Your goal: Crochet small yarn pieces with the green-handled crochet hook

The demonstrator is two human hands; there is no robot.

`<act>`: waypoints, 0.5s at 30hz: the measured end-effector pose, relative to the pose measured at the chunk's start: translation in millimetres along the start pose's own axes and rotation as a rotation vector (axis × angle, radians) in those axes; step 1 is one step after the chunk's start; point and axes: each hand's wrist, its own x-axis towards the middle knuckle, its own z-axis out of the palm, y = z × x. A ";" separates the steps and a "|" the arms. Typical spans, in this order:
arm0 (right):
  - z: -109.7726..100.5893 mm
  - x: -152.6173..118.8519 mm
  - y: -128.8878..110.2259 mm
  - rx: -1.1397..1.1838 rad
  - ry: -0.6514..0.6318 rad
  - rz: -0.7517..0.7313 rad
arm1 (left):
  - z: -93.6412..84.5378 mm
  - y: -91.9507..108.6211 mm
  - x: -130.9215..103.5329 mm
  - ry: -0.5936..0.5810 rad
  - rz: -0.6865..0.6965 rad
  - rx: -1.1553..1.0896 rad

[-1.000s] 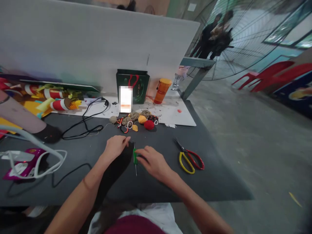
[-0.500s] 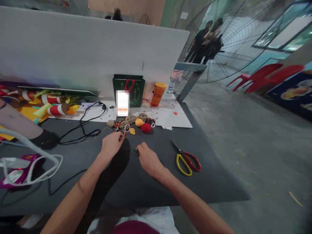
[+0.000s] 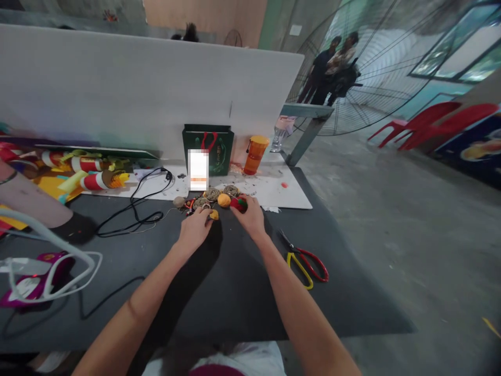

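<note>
My left hand [image 3: 197,228] reaches to the near side of a pile of beads and yarn, its thumb and fingers closed at a small yellow piece [image 3: 214,214]. My right hand [image 3: 252,216] is bent round a red yarn ball [image 3: 235,204], with a small dark green piece [image 3: 242,203] at its fingertips against the ball. The fingers partly hide both. Between the hands sits a yellow-orange yarn ball [image 3: 224,200]. Coiled brown cord rounds [image 3: 212,195] lie behind, and a grey-beige ball [image 3: 179,202] rests at the pile's left end.
Scissors [image 3: 299,256] with red and yellow handles lie to the right. Behind the pile stand a green paper bag [image 3: 221,156] and an orange container [image 3: 256,155]. A black cable [image 3: 133,201], a purple device [image 3: 37,279] and red-and-white craft pieces [image 3: 96,180] are on the left.
My right hand has moved forward and right from the bare mat to the red ball, bringing the green piece. My left hand has shifted right from the beads to the yellow piece.
</note>
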 end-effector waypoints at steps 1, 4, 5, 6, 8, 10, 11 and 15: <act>-3.8 1.2 2.4 0.001 0.029 0.010 | 4.0 2.5 4.9 0.002 0.018 0.000; -13.8 4.3 11.6 -0.026 0.097 0.052 | 15.0 8.2 15.6 -0.017 0.071 0.010; -15.4 4.7 14.9 -0.041 0.109 0.067 | 17.5 9.0 16.7 -0.023 0.084 0.015; -15.8 4.6 17.9 -0.057 0.116 0.080 | 19.1 9.1 16.3 -0.028 0.095 0.019; -14.4 3.5 22.1 -0.079 0.114 0.096 | 19.6 7.2 12.0 -0.033 0.114 0.021; -13.0 2.1 22.0 -0.089 0.102 0.094 | 17.1 3.5 6.0 -0.044 0.133 0.014; -13.4 1.4 19.7 -0.086 0.107 0.085 | 15.0 1.6 3.8 -0.048 0.139 0.008; -29.6 -4.6 -5.5 0.141 0.252 0.014 | 6.4 0.2 12.2 0.025 0.096 -0.010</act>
